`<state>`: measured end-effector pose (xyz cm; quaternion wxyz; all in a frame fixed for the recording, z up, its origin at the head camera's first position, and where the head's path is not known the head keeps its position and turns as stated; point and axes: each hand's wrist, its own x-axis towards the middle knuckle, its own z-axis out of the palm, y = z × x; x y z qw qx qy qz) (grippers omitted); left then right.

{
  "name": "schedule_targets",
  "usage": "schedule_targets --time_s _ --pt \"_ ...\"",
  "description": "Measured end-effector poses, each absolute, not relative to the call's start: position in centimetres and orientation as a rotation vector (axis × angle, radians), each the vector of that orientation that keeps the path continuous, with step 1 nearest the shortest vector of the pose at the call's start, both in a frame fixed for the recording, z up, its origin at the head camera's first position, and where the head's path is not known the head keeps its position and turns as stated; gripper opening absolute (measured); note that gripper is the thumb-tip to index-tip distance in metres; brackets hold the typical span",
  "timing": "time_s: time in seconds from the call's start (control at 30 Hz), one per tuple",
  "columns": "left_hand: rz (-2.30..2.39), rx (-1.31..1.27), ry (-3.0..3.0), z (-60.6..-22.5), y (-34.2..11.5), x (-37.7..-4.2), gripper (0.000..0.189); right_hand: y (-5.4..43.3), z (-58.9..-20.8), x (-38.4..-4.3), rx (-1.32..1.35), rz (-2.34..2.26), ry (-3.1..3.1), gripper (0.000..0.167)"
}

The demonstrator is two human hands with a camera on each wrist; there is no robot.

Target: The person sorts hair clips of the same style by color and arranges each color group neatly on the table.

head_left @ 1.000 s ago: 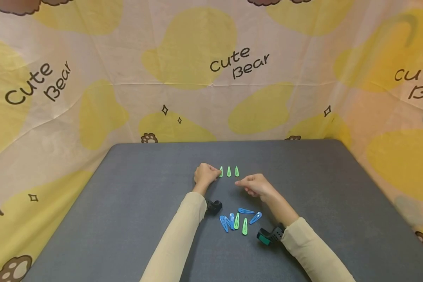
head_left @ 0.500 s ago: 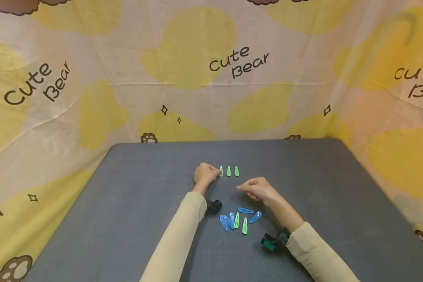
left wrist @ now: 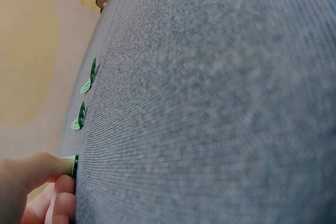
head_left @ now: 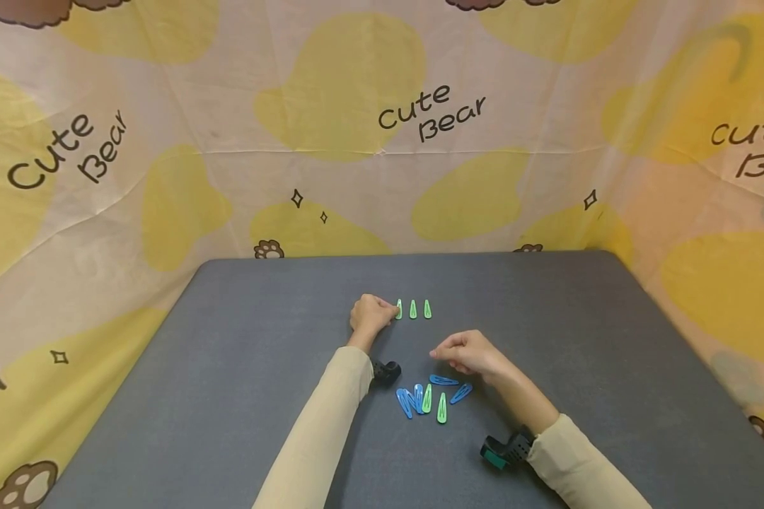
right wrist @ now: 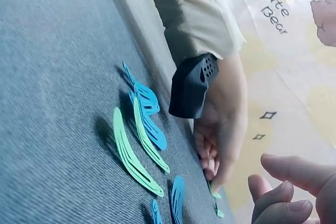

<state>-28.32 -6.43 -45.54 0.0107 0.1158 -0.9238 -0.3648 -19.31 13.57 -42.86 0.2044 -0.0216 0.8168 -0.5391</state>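
Observation:
At the back middle of the table my left hand [head_left: 371, 314] pinches a green snap hair clip [left wrist: 74, 165] by its side, thumb uppermost, close over the table. Two more green clips, a middle one [head_left: 413, 309] and a right one [head_left: 428, 309], stand in line beside it. My right hand [head_left: 474, 353] is just behind the nearer clips, fingers loosely bent with nothing between them; thumb and forefinger are apart in the right wrist view. Below it lie two green clips, one of them [head_left: 442, 408] nearest me, and several blue clips [head_left: 444, 380].
The grey table [head_left: 261, 396] reaches back to a patterned cloth wall [head_left: 344, 85]. A black camera mount [head_left: 387, 372] sits on the left wrist and another mount [head_left: 508, 450] on the right, both low over the table.
My right hand has drawn back toward me, from near the green row to just behind the loose clips. The left hand has stayed on its green clip.

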Motion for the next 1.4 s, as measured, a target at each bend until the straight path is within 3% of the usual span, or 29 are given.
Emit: schedule_targets --time_s 1.4 --pt "-1.136 0.369 -2.875 -45.7 -6.4 -28.4 0.017 14.5 -44.3 -16.3 -0.287 -1.393 2.32 0.018"
